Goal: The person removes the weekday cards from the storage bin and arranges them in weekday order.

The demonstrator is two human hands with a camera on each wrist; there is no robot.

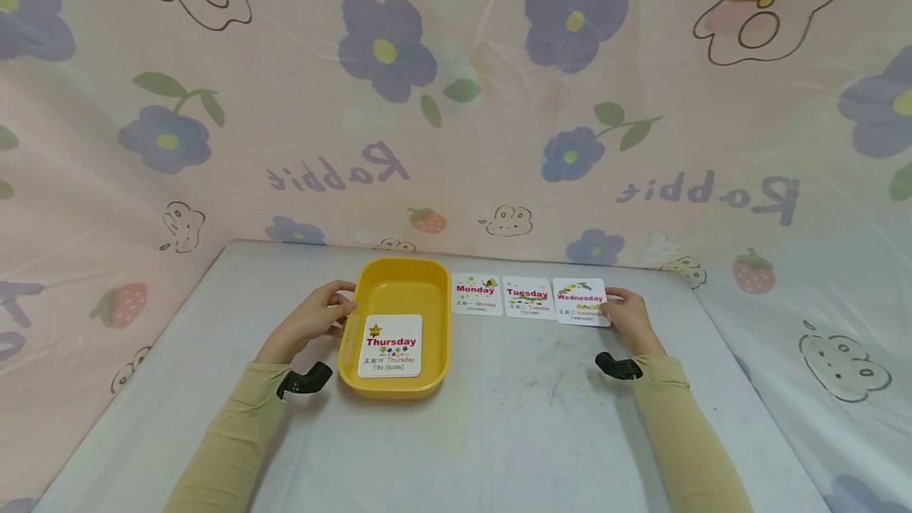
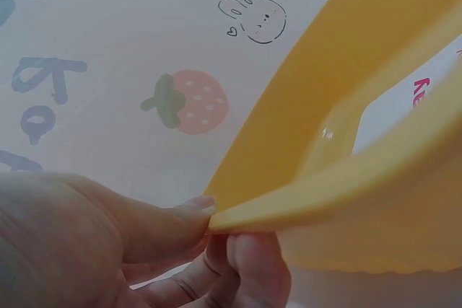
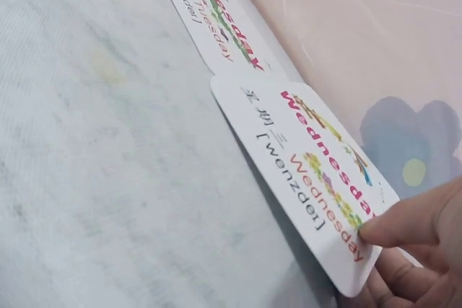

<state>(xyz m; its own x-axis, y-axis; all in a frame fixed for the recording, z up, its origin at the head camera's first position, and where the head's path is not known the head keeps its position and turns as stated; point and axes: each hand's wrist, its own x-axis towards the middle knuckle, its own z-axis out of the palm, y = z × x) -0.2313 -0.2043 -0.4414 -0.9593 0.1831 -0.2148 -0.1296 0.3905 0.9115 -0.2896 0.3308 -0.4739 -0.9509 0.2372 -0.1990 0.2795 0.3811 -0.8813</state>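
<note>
Left hand pinched the yellow tray by its rim; right hand pinched the Wednesday card beside the Tuesday card, near the printed backdrop. From the head I saw the tray's Thursday card whole; at the left wrist, rim hid part.

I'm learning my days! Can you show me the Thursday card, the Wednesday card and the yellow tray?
Thursday card (image 1: 389, 346): head view, middle of its printed front.
Wednesday card (image 3: 307, 178): right wrist view, on its printed front.
Yellow tray (image 1: 408, 297): head view, bare floor beyond the Thursday card.
</note>
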